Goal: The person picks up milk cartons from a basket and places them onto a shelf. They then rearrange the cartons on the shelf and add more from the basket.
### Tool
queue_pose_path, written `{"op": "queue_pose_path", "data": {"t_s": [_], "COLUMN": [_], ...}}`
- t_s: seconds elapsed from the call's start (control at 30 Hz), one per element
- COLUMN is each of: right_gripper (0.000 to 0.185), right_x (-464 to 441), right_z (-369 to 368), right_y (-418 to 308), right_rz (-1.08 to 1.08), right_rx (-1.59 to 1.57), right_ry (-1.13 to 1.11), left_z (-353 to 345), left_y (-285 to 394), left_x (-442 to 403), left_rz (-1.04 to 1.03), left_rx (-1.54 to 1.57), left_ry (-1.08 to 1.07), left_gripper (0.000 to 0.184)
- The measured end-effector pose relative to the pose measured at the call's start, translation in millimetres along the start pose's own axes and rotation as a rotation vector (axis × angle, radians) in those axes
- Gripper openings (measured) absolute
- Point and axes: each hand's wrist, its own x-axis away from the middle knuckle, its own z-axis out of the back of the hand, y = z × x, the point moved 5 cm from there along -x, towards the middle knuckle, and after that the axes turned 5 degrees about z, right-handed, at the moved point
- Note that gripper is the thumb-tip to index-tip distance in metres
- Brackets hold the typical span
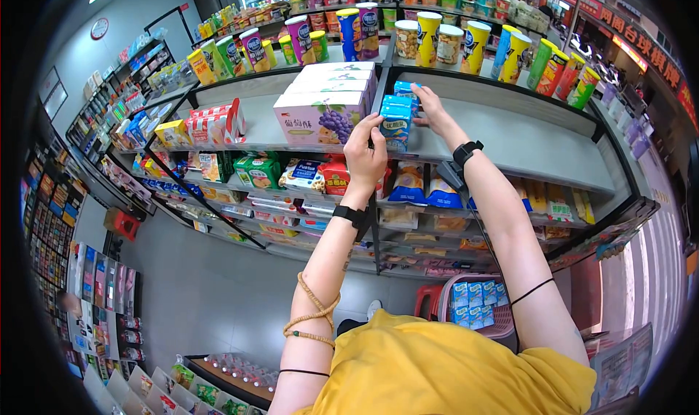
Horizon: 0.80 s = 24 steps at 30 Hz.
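A short row of blue drink cartons (397, 126) stands on the upper shelf, right beside the shelf divider. My left hand (365, 151) is at the row's front left, fingers curled and closed against the nearest carton's edge. Along the right side of the row lies my right hand (435, 114), its fingers stretched out and apart. The cartons sit between my two hands, and the ones at the back are partly hidden. To the left of them are large pale purple boxes (322, 118) with grapes printed on the front.
A pink basket (502, 326) with more blue cartons stands below on the right, by a red stool (428, 302). Chip canisters (429, 40) and nut jars line the top ledge. Packaged snacks (258, 171) fill the lower shelves. Bottles (244, 371) stand behind me on the left.
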Motion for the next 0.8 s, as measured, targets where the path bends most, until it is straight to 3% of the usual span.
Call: {"op": "queue_pose_path", "data": {"t_s": [0.1, 0.2, 0.4, 0.8], "right_gripper": [0.053, 0.069, 0.058, 0.06], "right_x": [6.8, 7.7, 6.4, -4.4], "right_z": [-3.8, -6.3, -19.6, -33.6], "right_y": [0.2, -0.5, 9.2, 25.5], "right_rz": [-0.035, -0.034, 0.005, -0.012], "right_rx": [-0.015, -0.032, -0.146, -0.375], "right_ry": [0.048, -0.027, -0.065, -0.192], "left_z": [-0.3, -0.4, -0.6, 0.0], "left_y": [0.2, 0.4, -1.1, -2.1], "left_x": [0.1, -0.1, 0.6, 0.8], "left_rz": [0.01, 0.008, 0.016, -0.001], "left_rx": [-0.013, -0.004, 0.0, -0.004], "left_ry": [-0.009, -0.006, -0.004, 0.001], "left_gripper": [0.024, 0.024, 0.024, 0.024]}}
